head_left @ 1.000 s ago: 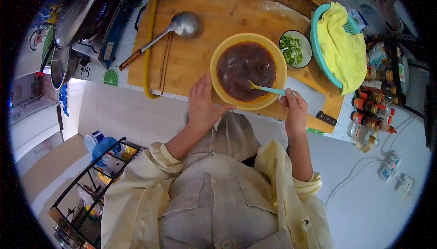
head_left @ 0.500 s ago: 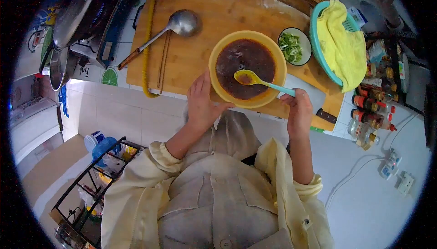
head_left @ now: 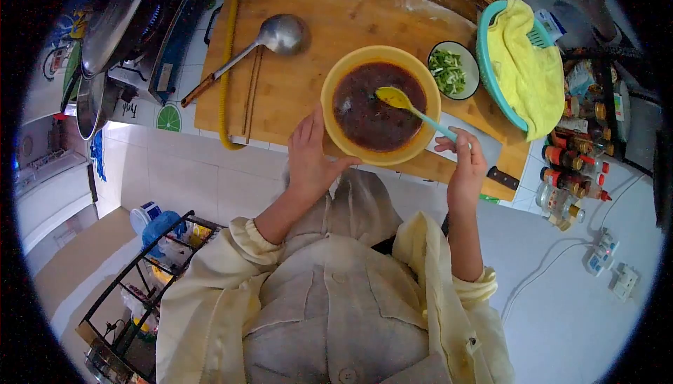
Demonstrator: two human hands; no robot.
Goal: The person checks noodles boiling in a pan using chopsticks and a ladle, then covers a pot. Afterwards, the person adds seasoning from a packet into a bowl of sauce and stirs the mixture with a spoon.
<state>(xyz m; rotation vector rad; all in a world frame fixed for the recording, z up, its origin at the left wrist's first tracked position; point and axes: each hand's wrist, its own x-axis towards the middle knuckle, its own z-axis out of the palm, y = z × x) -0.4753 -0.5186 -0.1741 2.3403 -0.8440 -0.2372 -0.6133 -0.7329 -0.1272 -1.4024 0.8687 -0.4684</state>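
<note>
A yellow bowl (head_left: 329, 121) of dark reddish-brown sauce stands near the front edge of the wooden board. My left hand (head_left: 310, 159) grips its near left side, the thumb along the outside of the rim. In my right hand (head_left: 465, 170) is the light blue handle of a spoon (head_left: 427, 120), pinched between the fingers. The spoon's yellow head is over the sauce, right of the bowl's middle; its tip seems to touch the surface. Right of the bowl sits a small bowl (head_left: 471, 68) of chopped green onion (head_left: 447, 72).
On the wooden board (head_left: 350, 23) lie a metal ladle (head_left: 284, 35) and chopsticks (head_left: 254, 96). A cleaver (head_left: 484, 147) rests at the right, near a teal basket (head_left: 484, 51) with a yellow cloth (head_left: 526, 68). A lit stove (head_left: 151, 30) stands left, sauce bottles (head_left: 564, 159) right.
The spoon's head has moved up and to the right in the sauce, and its handle is steeper. My right hand has shifted slightly; my left hand stays on the bowl.
</note>
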